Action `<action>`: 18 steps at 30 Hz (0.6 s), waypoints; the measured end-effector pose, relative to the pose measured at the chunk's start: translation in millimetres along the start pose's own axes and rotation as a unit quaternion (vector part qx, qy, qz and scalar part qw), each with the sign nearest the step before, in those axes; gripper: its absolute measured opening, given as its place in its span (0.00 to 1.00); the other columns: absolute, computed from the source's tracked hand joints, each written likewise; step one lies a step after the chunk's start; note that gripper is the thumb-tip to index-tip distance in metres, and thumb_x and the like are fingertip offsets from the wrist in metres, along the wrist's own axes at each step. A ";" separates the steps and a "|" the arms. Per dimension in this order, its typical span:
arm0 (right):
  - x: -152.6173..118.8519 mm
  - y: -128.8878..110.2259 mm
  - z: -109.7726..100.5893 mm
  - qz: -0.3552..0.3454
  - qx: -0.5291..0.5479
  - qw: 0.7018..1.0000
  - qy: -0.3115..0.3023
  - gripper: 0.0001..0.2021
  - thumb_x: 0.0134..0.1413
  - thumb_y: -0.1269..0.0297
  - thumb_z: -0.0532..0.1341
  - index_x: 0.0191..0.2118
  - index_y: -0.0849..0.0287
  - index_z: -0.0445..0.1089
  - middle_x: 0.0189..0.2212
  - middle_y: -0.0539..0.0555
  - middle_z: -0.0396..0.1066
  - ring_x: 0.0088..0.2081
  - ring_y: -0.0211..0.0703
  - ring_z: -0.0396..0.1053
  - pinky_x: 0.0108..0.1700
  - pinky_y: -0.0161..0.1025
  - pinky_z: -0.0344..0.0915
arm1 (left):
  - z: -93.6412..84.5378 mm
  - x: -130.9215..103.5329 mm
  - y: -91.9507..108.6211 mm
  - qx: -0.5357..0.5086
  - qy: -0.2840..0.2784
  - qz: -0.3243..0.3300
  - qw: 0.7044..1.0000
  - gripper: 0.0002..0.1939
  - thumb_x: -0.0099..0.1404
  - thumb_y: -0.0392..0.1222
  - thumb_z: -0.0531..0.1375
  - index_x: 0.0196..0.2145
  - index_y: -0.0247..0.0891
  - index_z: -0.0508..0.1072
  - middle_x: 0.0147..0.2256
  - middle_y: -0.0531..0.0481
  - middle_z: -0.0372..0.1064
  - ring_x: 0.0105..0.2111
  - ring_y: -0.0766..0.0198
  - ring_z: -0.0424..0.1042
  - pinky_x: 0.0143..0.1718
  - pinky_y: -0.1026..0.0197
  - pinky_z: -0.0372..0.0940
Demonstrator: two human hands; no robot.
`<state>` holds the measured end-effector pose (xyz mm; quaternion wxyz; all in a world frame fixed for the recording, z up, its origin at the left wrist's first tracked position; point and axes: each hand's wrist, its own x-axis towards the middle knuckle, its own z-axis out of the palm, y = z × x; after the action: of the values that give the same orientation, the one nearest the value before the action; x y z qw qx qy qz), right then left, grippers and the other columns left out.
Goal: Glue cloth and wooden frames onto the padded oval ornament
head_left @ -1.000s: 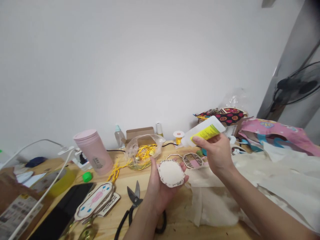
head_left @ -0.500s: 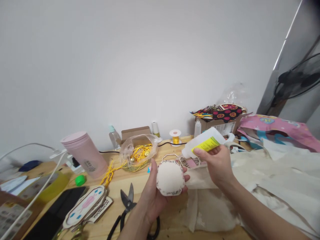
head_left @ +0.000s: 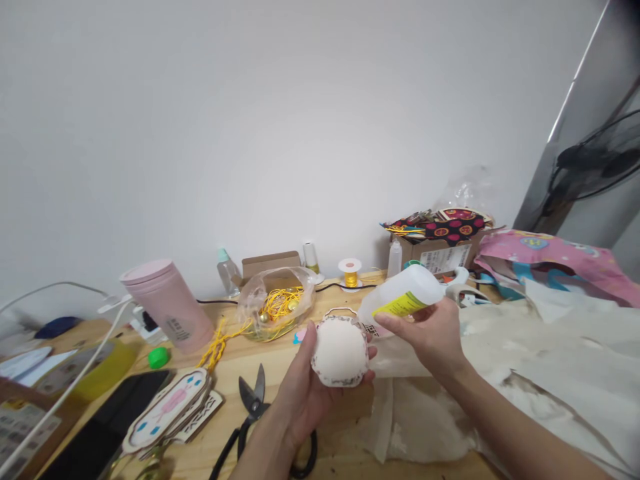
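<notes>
Cradled in my left hand [head_left: 313, 383] is a rounded white padded piece [head_left: 340, 351] with a patterned, scalloped edge. My thumb lies along its left side and fingertips show at its right. My right hand [head_left: 430, 333] grips a translucent white squeeze bottle [head_left: 403, 293] with a yellow label, tilted so its lower-left end points toward the padded piece. The bottle's tip is close to the piece's upper right edge; whether they touch I cannot tell. Partly behind the bottle lies a flat lattice-patterned piece [head_left: 373, 330]. Black-handled scissors [head_left: 254, 400] rest partly under my left forearm.
On the left stand a pink tumbler [head_left: 167, 307], a green cap [head_left: 159, 357], a black phone [head_left: 105, 427] and stacked decorated plaques [head_left: 167, 410]. Behind are a plastic bag of yellow cords [head_left: 280, 303] and a yellow thread spool [head_left: 351, 272]. Off-white cloth [head_left: 540, 353] covers the right side.
The bottle has moved left and tipped closer to the white padded piece, with my right hand shifting along. My left hand still holds the piece, almost unmoved.
</notes>
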<state>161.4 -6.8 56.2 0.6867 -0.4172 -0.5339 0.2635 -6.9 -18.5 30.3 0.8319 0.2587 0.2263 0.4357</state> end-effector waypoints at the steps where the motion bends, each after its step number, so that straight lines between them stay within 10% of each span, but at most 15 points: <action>1: 0.1 -0.6 -0.1 -0.001 -0.005 1.000 0.003 0.12 0.27 0.65 0.68 0.23 0.62 0.68 0.20 0.53 0.72 0.23 0.45 0.70 0.25 0.38 0.69 | 0.5 -0.2 0.0 -0.004 -0.010 0.000 1.000 0.25 0.60 0.55 0.47 0.44 0.32 0.68 0.40 0.38 0.71 0.40 0.51 0.70 0.38 0.52 0.64; 18: 2.3 -4.4 -3.2 0.001 -0.003 1.000 -0.014 0.13 0.26 0.64 0.69 0.23 0.61 0.68 0.21 0.54 0.73 0.24 0.46 0.70 0.27 0.39 0.69 | 1.4 3.4 0.5 0.034 0.042 0.004 0.999 0.25 0.60 0.55 0.48 0.41 0.30 0.69 0.34 0.38 0.73 0.33 0.53 0.72 0.31 0.55 0.66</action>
<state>164.8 -8.2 60.8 0.6775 -0.4163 -0.5437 0.2685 -4.6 -15.8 31.2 0.8105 0.2697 0.2747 0.4415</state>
